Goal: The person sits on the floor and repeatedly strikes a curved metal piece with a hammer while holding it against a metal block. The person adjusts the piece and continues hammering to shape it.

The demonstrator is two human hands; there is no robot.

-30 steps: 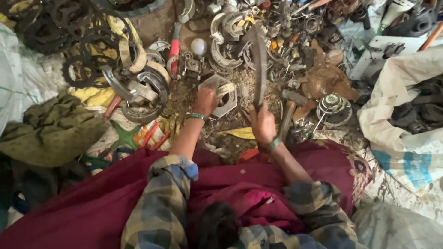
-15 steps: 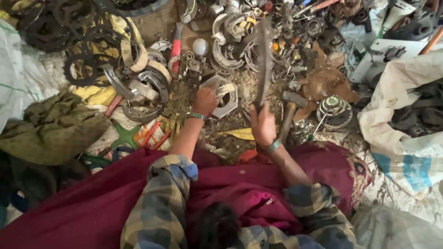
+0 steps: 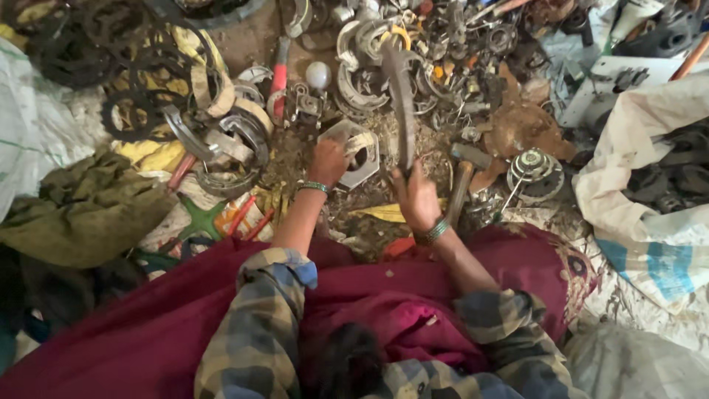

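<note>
Now the long dark metal blade is gripped at its near end by the right hand, fingers clamped round it, and is held upright over the scrap heap, seemingly so its weight can be brought down. It looks rusty, flat and slightly curved. The hexagonal metal piece is pinned to the floor by the left hand, fingers closed on its left edge, apparently to steady it. A hammer lies just right.

Dirt floor strewn with scrap metal rings and dark gears, white woven sacks at right, olive cloth at left, flat daylight
</note>
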